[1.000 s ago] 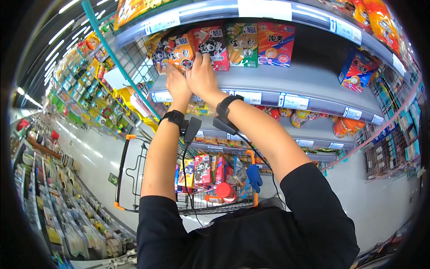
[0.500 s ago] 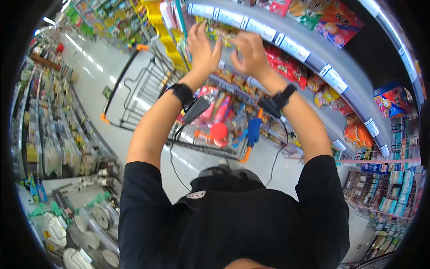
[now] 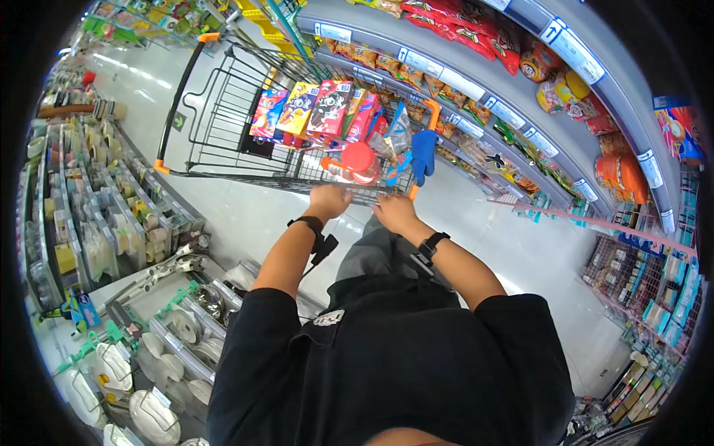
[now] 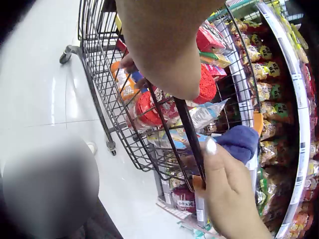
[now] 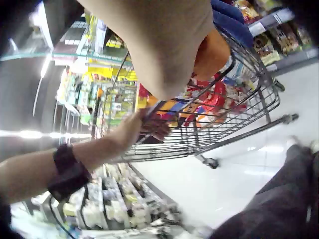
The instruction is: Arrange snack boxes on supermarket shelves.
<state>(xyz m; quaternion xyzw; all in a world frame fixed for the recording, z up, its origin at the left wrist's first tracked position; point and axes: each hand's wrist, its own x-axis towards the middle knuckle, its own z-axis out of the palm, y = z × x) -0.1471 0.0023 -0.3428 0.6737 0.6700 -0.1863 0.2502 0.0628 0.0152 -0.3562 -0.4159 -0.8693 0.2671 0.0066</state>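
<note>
A black wire shopping cart (image 3: 183, 97) with orange corners stands in front of the person. My left hand (image 3: 329, 201) grips its near top rim, fingers curled over the bar; the right wrist view shows this left hand (image 5: 127, 134) from the side. Farther right, my right hand (image 3: 396, 212) holds the same rim close to the orange corner, its thumb along the bar in the left wrist view. Inside the cart are a red-and-black snack box (image 3: 329, 108), a yellow-and-blue box (image 3: 299, 109), a red-lidded jar (image 3: 358, 158) and clear packets. Dark blue cloth (image 3: 423, 156) hangs at the corner.
Snack shelves (image 3: 446, 78) with price tags run along the cart's far side and right. Behind on the left are racks of kitchenware (image 3: 97, 201) and hanging white dishes (image 3: 154, 416). Pale shiny floor (image 3: 491, 245) lies between. A wire basket rack (image 3: 632, 275) stands at right.
Both hands have left the snack boxes on the shelf and come down and back to the cart's near rim, which they now grip. The head view has tilted down toward the cart.
</note>
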